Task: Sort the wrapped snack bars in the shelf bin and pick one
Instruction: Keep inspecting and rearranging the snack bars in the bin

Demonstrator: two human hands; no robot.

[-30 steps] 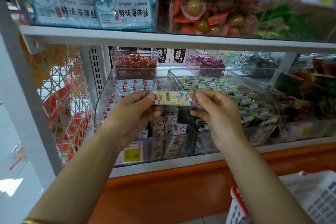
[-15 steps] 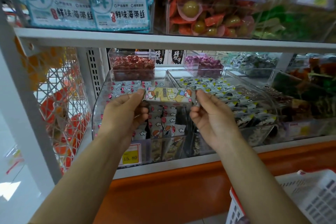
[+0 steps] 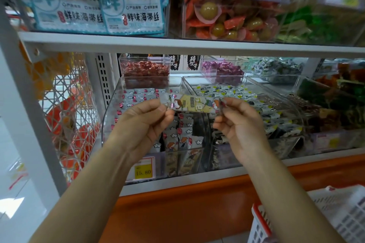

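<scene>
While fingers (image 3: 152, 105) pinch its ends, glossy oblong bar (image 3: 195, 104)

seaweed packets (image 3: 130, 12), white basket (image 3: 347, 213)

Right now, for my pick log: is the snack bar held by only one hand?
No, the left hand and right hand each pinch one end of the snack bar.
</scene>
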